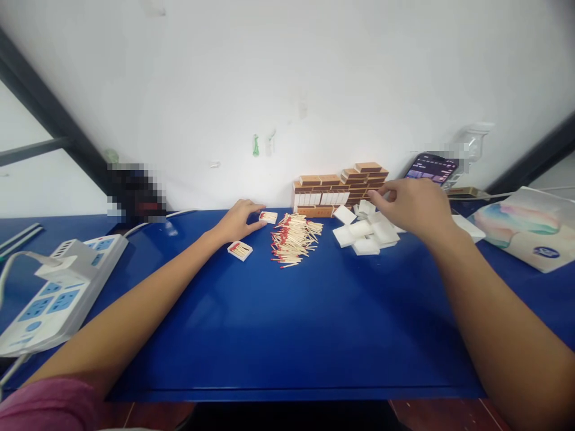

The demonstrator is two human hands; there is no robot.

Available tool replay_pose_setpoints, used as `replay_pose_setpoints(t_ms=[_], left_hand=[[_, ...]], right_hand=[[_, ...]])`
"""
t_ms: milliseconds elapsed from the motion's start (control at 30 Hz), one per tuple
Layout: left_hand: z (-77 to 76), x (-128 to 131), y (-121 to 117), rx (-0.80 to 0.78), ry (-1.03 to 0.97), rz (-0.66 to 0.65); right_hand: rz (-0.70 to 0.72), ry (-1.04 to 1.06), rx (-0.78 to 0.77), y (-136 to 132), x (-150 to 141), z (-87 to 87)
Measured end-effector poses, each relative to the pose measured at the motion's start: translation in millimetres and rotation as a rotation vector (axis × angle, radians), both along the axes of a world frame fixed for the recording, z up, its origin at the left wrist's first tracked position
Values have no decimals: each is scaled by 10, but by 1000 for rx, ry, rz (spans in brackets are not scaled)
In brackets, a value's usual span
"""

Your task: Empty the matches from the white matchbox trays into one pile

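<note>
A heap of red-tipped matches [294, 239] lies mid-table on the blue top [287, 335]. My left hand [238, 220] rests to its left, fingertips touching a small open tray of matches [268, 217]; a second filled tray [239, 250] lies just in front of it. My right hand [411, 203] reaches over a pile of empty white trays [366, 233], its thumb and forefinger pinched near the stack of brown matchbox sleeves [341, 187] against the wall. What the pinch holds is not clear.
A white and blue power strip [54, 293] with a plugged adapter lies at the left edge. A phone [432, 168] leans on the wall at right, and a tissue pack [525, 230] sits at far right.
</note>
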State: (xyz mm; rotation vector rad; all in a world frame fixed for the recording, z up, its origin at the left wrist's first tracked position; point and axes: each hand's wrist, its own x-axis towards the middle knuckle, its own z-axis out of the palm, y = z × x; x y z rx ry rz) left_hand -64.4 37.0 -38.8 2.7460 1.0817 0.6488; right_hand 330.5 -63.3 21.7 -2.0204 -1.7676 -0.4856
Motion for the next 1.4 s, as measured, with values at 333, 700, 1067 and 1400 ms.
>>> replay_pose_setpoints(t_ms=[333,700,1067,1400], left_hand=[[248,-32,-46,-12,-12,14],[666,527,-868,132,-49,-243],[671,543,-997,152,-84,-293],[372,-201,-894,135,78,-55]], right_hand=[[271,57,-14,-42,-410,-101],[686,1166,-649,-229,-903,-151],[670,1240,-750,-249,-885,-81],[312,877,-259,4,-503,-160]])
